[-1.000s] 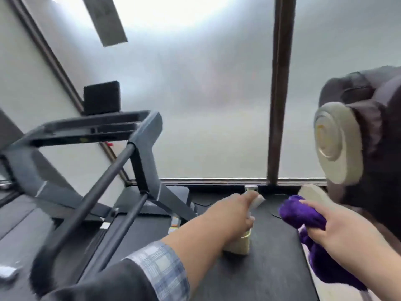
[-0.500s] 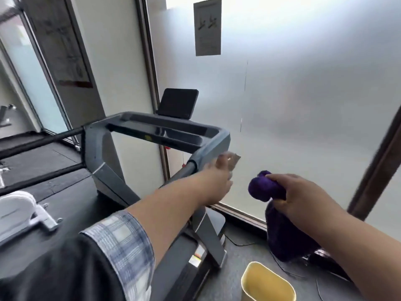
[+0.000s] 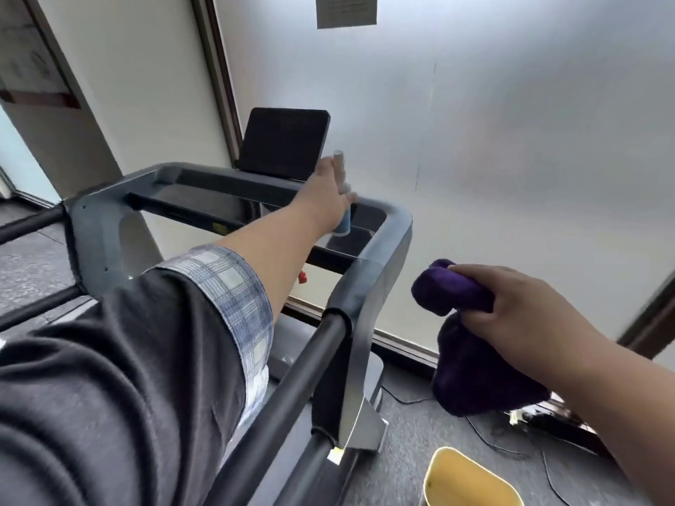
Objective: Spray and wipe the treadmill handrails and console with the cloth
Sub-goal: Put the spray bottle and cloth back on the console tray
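Purple plush cloth point(image 3: 453, 290) bunched in the right hand point(image 3: 526, 304), right of the grey treadmill console point(image 3: 396, 228).
The left hand point(image 3: 325, 199) grips a small pale-blue spray bottle point(image 3: 342, 199) above the console, before the dark tablet screen point(image 3: 283, 142); a yellow plastic bin point(image 3: 471, 480) stands on the floor.

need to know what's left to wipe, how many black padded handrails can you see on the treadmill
2: the near handrail runs up the middle to the console frame; the far handrail shows at the left edge. Other rails may be hidden behind the left arm.
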A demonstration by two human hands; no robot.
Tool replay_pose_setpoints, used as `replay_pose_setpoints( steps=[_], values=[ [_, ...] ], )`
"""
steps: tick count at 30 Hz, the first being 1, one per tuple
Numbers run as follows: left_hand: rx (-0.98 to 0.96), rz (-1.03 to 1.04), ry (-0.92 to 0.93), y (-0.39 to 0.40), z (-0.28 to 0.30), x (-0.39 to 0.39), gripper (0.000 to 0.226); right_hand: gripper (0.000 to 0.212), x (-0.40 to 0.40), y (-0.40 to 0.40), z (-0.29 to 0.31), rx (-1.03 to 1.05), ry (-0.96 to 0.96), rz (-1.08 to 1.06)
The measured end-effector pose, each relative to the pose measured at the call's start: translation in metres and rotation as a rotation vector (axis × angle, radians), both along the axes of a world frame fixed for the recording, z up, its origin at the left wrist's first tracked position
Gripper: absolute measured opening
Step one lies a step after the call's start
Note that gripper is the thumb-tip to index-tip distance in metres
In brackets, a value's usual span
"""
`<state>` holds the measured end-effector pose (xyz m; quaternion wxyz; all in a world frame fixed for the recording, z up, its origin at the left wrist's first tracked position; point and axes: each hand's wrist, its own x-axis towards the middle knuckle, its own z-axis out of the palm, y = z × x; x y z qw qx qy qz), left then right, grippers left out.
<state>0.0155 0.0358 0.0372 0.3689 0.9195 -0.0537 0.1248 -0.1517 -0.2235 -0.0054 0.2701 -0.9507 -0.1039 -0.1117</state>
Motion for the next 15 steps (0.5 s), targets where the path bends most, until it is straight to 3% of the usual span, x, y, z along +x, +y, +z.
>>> replay_pose_setpoints(
  steps=[6,15],
  values=[
    [0.058,-0.031,0.055,-0.024,-0.04,0.045,0.056,0.06,0.019,0.001,-0.002,0.005,0.01,0.005],
    [-0.1,-0.01,0.125,-0.024,-0.051,0.066,0.073,0.056,0.041,-0.006,-0.003,0.091,0.022,0.008]
  ],
)
